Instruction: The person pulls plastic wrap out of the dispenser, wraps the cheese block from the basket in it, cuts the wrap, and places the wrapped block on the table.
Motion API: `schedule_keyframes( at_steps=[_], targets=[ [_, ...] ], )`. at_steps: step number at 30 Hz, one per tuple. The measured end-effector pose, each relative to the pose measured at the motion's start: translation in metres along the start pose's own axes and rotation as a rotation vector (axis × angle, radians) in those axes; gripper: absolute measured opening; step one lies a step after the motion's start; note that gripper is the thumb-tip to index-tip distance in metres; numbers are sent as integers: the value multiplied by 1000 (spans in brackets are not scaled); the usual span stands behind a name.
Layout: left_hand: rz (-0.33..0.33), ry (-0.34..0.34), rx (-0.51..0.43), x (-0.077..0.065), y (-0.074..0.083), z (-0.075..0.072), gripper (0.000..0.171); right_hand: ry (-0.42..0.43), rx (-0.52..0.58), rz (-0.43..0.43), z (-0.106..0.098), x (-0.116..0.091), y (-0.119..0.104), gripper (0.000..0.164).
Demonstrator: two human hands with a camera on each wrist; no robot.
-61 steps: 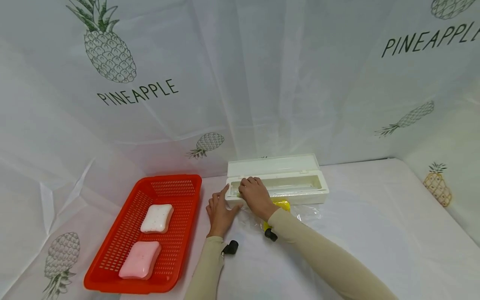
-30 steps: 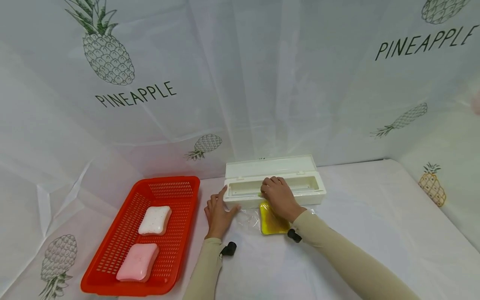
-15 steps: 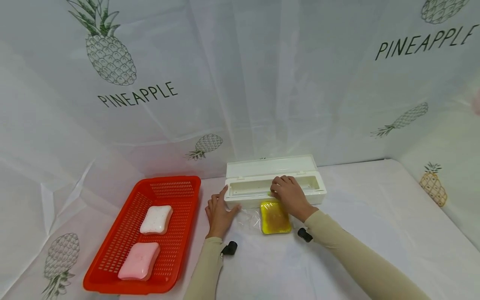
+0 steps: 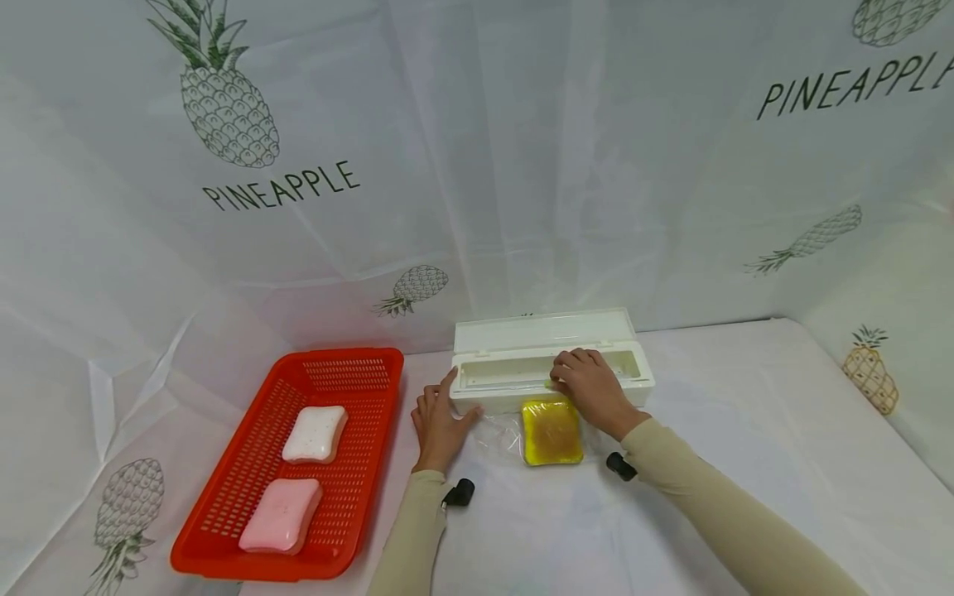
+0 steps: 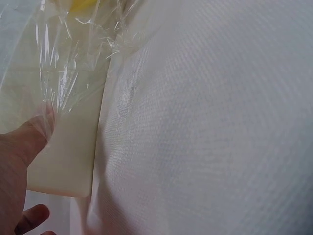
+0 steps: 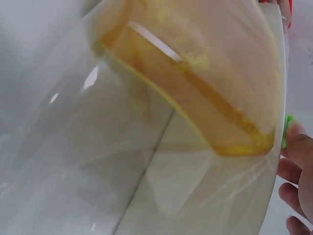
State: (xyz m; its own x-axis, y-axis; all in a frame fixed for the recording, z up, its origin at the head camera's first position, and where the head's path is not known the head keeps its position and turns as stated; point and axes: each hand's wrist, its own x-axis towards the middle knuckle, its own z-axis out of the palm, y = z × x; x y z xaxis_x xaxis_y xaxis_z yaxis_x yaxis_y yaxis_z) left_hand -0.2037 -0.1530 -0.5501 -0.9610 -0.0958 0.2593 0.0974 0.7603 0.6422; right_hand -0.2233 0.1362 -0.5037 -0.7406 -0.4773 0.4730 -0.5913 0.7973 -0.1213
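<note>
A long white cling film dispenser [image 4: 495,402] lies on the table, its lid [image 4: 544,328] raised at the back. My left hand [image 4: 438,429] grips its left end, index finger on top; in the left wrist view the thumb [image 5: 30,137] presses clear film [image 5: 61,73] to the front wall. My right hand [image 4: 594,389] pinches a small green slider cutter [image 6: 287,128] on the dispenser's front edge. Just before the box, a yellow tray-like block [image 4: 551,432] with a brownish middle sits under the clear film.
Left of the dispenser stands a red plastic basket [image 4: 383,447] with a white soap bar [image 4: 315,434] and a pink soap bar [image 4: 280,516] inside. A pineapple-print curtain [image 4: 507,182] hangs directly behind the table [image 4: 537,538].
My right hand has slid the green cutter rightward from the dispenser's left end to past its middle, uncovering the yellow block. My left hand keeps its hold on the left end.
</note>
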Motion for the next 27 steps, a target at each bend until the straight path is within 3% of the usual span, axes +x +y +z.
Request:
schedule_keyframes(
  at_steps=[14, 27],
  targets=[
    [11, 7, 12, 2, -6, 4, 91, 97, 9, 12, -23, -41, 50, 18],
    [16, -10, 13, 1, -5, 3, 90, 147, -14, -36, -35, -60, 76, 22]
  ],
)
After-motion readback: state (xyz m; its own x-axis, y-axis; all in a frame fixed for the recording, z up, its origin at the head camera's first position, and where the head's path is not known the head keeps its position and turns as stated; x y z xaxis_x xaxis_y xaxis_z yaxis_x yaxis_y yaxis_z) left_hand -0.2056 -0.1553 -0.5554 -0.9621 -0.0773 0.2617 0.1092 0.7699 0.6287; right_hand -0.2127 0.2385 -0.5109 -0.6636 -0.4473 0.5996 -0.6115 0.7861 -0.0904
